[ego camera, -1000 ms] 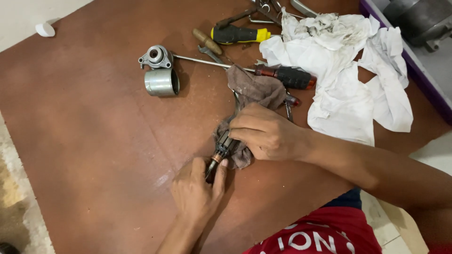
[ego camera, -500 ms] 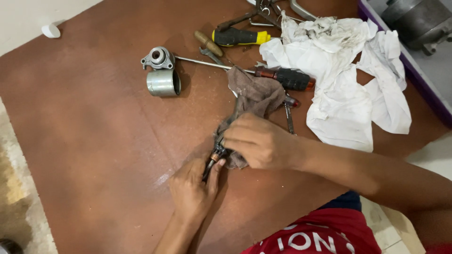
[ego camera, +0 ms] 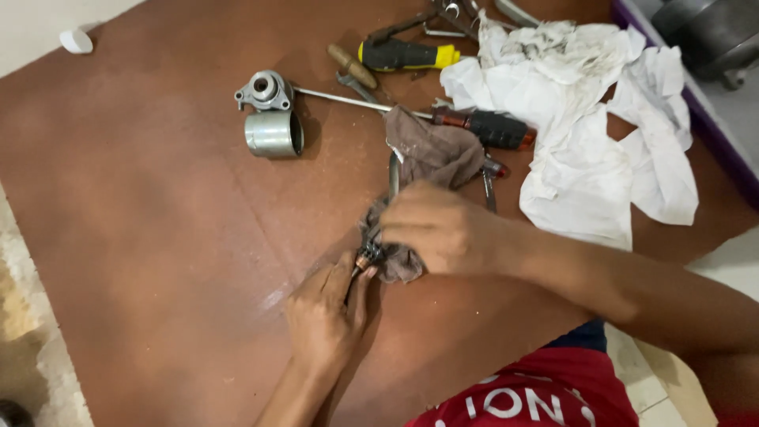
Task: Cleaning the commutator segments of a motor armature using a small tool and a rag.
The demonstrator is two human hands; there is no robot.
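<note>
Brown board [ego camera: 142,261] spreads under both hands: left hand [ego camera: 324,316] pinches a small metal part [ego camera: 365,259], right hand [ego camera: 443,229] presses a grey-brown rag [ego camera: 431,154] around it. Farther off lie a metal cylinder [ego camera: 273,133], screwdrivers [ego camera: 411,54], white cloth [ego camera: 585,119].

brown cloth rag [ego camera: 431,154]: soft, matt, grimy | white cloth [ego camera: 585,119]: crumpled, stained | metal cylinder [ego camera: 273,133]: smooth, dull-shiny | board [ego camera: 142,237]: matt brown, scuffed | screwdriver handle [ego camera: 407,54]: glossy plastic
</note>
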